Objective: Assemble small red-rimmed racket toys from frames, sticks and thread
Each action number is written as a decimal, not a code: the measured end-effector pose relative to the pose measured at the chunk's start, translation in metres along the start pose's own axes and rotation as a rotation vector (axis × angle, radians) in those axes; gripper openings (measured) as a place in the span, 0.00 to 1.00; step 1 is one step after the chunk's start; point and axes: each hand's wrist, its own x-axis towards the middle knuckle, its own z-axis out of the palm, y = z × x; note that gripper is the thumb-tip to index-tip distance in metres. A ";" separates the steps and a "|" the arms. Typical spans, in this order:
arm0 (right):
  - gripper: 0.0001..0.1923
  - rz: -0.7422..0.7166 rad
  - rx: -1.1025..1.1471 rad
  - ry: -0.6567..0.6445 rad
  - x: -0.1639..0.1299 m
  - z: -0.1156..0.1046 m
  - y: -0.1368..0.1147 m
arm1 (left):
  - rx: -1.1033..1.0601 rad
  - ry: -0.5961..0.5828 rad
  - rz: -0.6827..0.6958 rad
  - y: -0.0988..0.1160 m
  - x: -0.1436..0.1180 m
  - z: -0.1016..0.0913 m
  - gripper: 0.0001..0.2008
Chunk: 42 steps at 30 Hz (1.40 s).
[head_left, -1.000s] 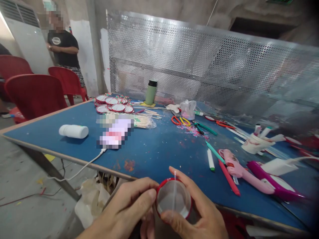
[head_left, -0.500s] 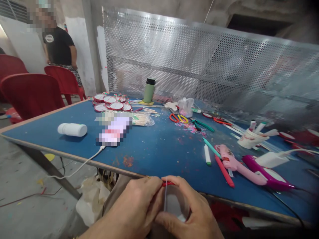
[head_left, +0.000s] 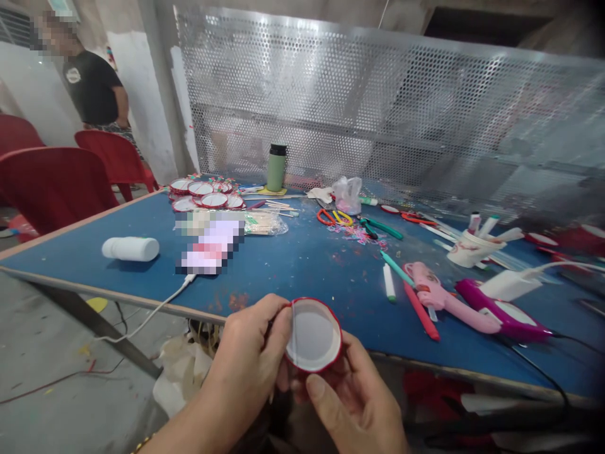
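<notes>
Left hand (head_left: 246, 372) and right hand (head_left: 354, 403) both grip red-rimmed disc (head_left: 312, 335) at near table (head_left: 293, 271) edge, white face up toward camera; left fingers curled on disc's left rim, thumb at top; right fingers clamped under lower rim; thin strand (head_left: 292, 328) crosses disc near left edge. On table: white bottle (head_left: 131, 248) lying left; stack of like discs (head_left: 203, 194) far left; green flask (head_left: 276, 168) upright; pink glue gun (head_left: 444, 296) right; paper cup (head_left: 469, 249) of markers. Person (head_left: 89, 88) stands beyond red chairs (head_left: 51, 183).
</notes>
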 end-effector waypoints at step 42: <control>0.26 -0.026 -0.240 0.017 0.006 -0.015 -0.003 | -0.454 -0.254 -0.173 -0.015 -0.018 -0.002 0.23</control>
